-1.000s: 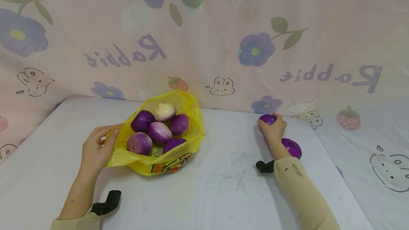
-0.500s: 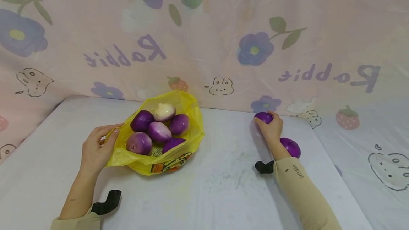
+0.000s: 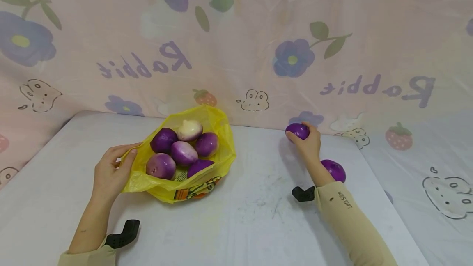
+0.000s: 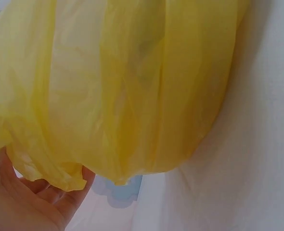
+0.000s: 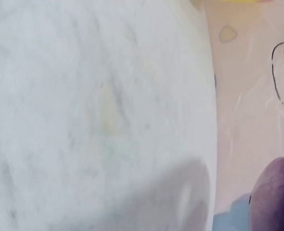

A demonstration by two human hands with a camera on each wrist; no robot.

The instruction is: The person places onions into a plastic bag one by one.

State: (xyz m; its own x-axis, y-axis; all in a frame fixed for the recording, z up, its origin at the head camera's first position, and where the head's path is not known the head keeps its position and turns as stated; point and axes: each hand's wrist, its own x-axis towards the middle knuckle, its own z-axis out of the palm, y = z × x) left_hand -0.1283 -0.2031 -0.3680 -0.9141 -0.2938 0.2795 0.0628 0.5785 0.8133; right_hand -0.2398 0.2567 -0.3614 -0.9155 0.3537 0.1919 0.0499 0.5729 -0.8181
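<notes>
In the head view my left hand [image 3: 112,173] pinches the near-left rim of a yellow plastic bag [image 3: 138,182], which lies with its mouth spread. Several onions show inside: most are purple, and one at the back is mostly white [image 3: 190,130]. On the far right my right hand [image 3: 310,145] grips a purple onion [image 3: 297,131] between thumb and fingers, seemingly a little above the table. Another purple onion [image 3: 334,170] rests on the table behind my right wrist, partly hidden by it. The left wrist view shows the bag's side [image 4: 132,96] filling most of the picture.
The white table [image 3: 251,225] carries grey scuff marks between the hands. A pink printed cloth [image 3: 236,52] hangs along its far edge. A black bracket [image 3: 123,234] sticks out at my left wrist, another bracket [image 3: 303,194] at my right.
My right hand has shifted left with the onion and raised it slightly from the table's far edge. The left hand and the bag stay in place.
</notes>
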